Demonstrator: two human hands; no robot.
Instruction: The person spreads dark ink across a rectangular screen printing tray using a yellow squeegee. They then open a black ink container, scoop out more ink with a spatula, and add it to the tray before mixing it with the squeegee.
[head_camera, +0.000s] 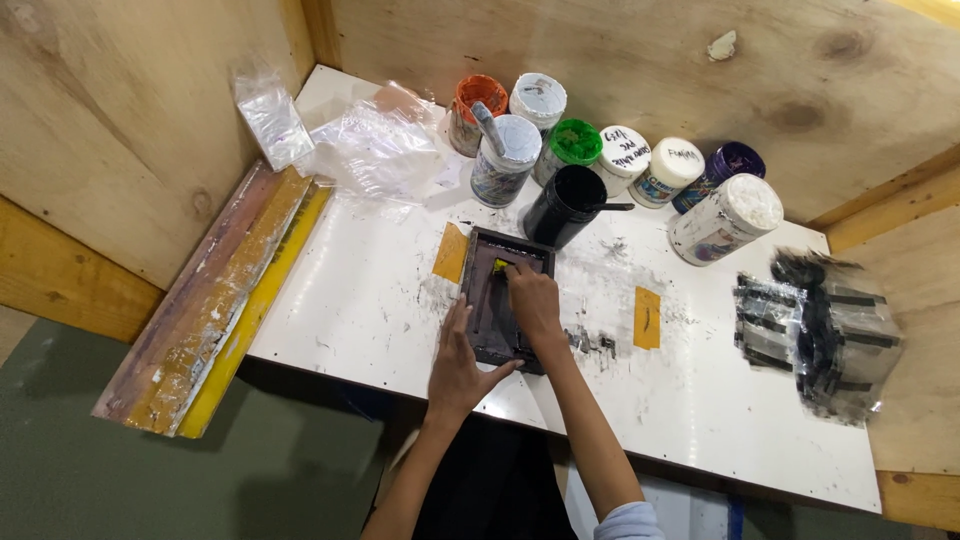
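My left hand (457, 362) presses flat, holding the small dark frame (503, 297) on the white table (360, 300); my right hand (530, 300) pinches a yellow scraper (500, 266) inside it. Open black jar (566, 204) sits near; a slip could smear ink or tip it.

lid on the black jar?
No, the black jar behind the small dark frame stands open, with a dark tool handle sticking out of its mouth to the right.
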